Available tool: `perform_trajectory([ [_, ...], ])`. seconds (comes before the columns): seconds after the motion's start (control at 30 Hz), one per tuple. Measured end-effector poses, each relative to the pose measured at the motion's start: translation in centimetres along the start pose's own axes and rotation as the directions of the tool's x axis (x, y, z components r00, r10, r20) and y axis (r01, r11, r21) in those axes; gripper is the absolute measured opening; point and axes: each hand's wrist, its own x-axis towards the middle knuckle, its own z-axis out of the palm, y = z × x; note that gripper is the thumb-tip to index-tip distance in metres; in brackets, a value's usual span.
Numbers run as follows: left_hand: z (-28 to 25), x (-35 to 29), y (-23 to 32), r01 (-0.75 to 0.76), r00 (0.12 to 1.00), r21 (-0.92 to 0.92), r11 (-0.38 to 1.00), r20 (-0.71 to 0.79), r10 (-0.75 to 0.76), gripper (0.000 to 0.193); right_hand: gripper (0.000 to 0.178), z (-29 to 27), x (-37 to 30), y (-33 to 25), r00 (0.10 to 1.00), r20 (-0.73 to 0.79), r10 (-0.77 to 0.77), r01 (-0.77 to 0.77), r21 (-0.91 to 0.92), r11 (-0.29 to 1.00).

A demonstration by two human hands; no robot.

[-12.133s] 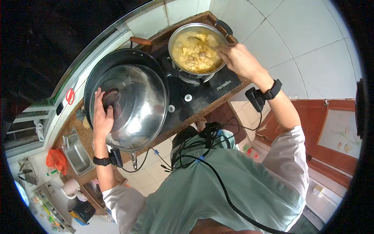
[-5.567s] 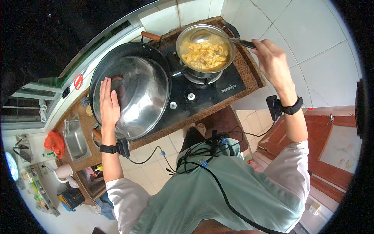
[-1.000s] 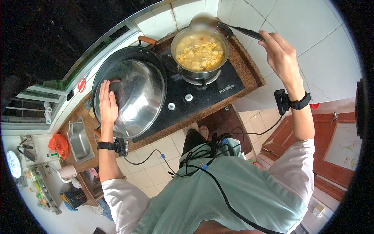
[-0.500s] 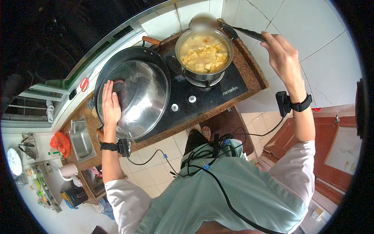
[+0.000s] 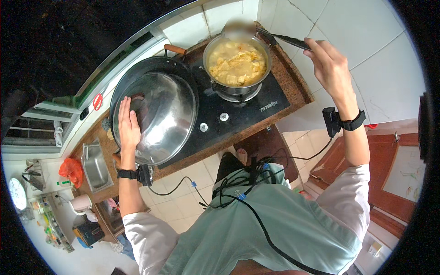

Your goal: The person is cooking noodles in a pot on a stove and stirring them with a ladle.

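- I count two pots on the black stove (image 5: 238, 110): one big dark wok (image 5: 151, 73) on the left burner and one smaller steel pot (image 5: 237, 64) on the right burner.
- There is one domed steel lid (image 5: 160, 117), and it lies on the wok and covers almost all of it.
- The stove has two round knobs (image 5: 223, 117) at its front edge, between the wok and the steel pot.
- My left hand (image 5: 129, 123) is spread flat, with the palm pressed on the left side of the lid, next to its dark knob.
- My right hand (image 5: 331, 68) is closed around the dark handle of one ladle (image 5: 256, 31); it is up and to the right of the steel pot.
- The bowl of the ladle hangs over the far rim of the steel pot; it is blurred, so I cannot tell what is in it.
- The steel pot is open and filled with yellow soup with pale pieces in it.
- What is inside the wok is hidden by the lid.
- Left of the stove, on the brown table (image 5: 293, 87), one small rectangular steel tray (image 5: 95, 166) stands, with an orange bag (image 5: 71, 170) beside it.
- I wear one black band on each wrist, and black cables hang down my front.
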Motion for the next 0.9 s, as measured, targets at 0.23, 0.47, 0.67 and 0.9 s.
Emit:
perform_trajectory([
  [0.23,-0.05,0.03,0.13,-0.004,1.000,-0.026,1.000,-0.021,0.003,0.044,0.026,-0.36,-0.28,-0.03,1.000,0.010,-0.003,0.003,-0.001,1.000],
  [0.47,-0.08,0.04,0.28,0.015,1.000,-0.011,1.000,-0.003,-0.015,0.045,0.025,-0.31,-0.45,-0.20,1.000,0.020,0.002,-0.002,0.001,1.000],
  [0.67,-0.05,0.07,0.07,0.012,1.000,-0.004,1.000,0.001,-0.012,0.046,0.025,-0.31,-0.31,-0.29,1.000,0.004,-0.015,0.015,-0.004,1.000],
  [0.9,0.03,0.07,0.03,0.000,1.000,-0.011,1.000,-0.006,0.000,0.046,0.027,-0.15,-0.30,-0.25,1.000,0.005,-0.017,0.017,0.001,1.000],
])
